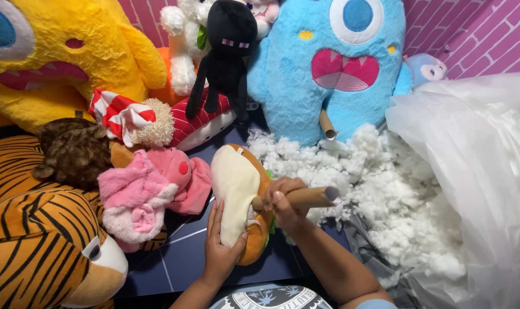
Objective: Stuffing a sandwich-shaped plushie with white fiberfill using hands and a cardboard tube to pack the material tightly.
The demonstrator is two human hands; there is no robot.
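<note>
fingers of left hand point(221, 247) spread flat against cream belly of orange plush toy point(240, 197), cupping it from below. right hand point(286, 201) fisted tight round cardboard tube point(306, 198), at toy's right flank. tube lying near level, far end pointing right toward white stuffing pile point(386, 194). toy's long axis running up-left to down-right. tube's near tip hidden behind fingers; toy's opening not visible.

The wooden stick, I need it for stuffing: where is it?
Head view, centre-right: the wooden stick is in the right hand, poking into the cream-and-orange plush, beside the white stuffing.
</note>
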